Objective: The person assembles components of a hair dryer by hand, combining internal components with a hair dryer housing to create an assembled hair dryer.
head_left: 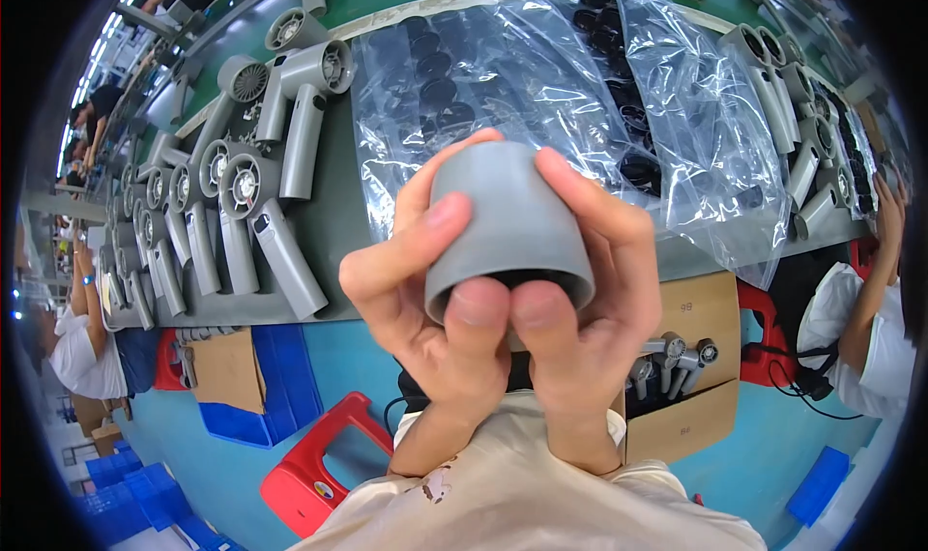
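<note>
Both my hands hold up a grey cylindrical fan housing (pixel 507 208) above the table's near edge. It tapers slightly toward the far end, and a dark round opening faces me. My left hand (pixel 416 290) grips its left side, fingers curled around it and thumb pressed at the opening's lower rim. My right hand (pixel 604 290) wraps the right side in the same way, its thumb beside the other. The inside of the housing and any handle behind it are hidden. Grey handheld fans (pixel 249 184) lie in rows on the table to the left.
Clear plastic bags (pixel 541 77) with round black parts lie across the table's middle. More grey fans (pixel 773 77) rest at right. Below stand a cardboard box (pixel 691 411) holding fans, a red stool (pixel 314 469) and a blue bin (pixel 290 382). Co-workers sit at both sides.
</note>
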{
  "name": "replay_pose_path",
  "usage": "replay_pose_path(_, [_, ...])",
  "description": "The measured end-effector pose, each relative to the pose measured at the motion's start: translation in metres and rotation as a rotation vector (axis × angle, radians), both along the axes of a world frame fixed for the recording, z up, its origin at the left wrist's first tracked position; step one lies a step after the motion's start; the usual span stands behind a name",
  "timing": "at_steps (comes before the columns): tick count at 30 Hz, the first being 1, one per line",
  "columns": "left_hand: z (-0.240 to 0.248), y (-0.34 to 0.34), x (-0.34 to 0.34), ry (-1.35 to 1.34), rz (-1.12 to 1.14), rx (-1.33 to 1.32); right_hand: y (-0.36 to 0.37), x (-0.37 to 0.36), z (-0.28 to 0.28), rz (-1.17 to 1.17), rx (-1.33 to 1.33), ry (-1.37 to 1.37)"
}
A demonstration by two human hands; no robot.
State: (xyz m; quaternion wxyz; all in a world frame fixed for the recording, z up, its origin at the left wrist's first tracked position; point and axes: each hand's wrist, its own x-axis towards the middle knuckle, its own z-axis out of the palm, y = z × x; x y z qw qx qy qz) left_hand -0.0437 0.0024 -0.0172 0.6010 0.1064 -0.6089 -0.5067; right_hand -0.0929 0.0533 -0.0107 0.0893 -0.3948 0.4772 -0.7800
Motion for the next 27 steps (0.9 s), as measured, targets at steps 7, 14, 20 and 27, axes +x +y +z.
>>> replay_pose_path(7, [0.035,0.016,0.017,-0.223,-0.074,0.243,0.015,-0.006,0.021,0.119,-0.011,-0.466])
replay_pose_path(14, [0.035,0.005,0.032,-0.332,-0.086,0.125,0.012,-0.012,0.009,0.262,-0.183,-0.568])
replay_pose_path(20, [0.032,0.002,0.03,-0.28,-0.081,0.12,0.009,-0.014,0.009,0.329,-0.186,-0.625])
replay_pose_path(27, [0.034,-0.012,0.045,-0.341,-0.192,0.079,0.015,-0.032,0.013,0.31,-0.104,-0.204])
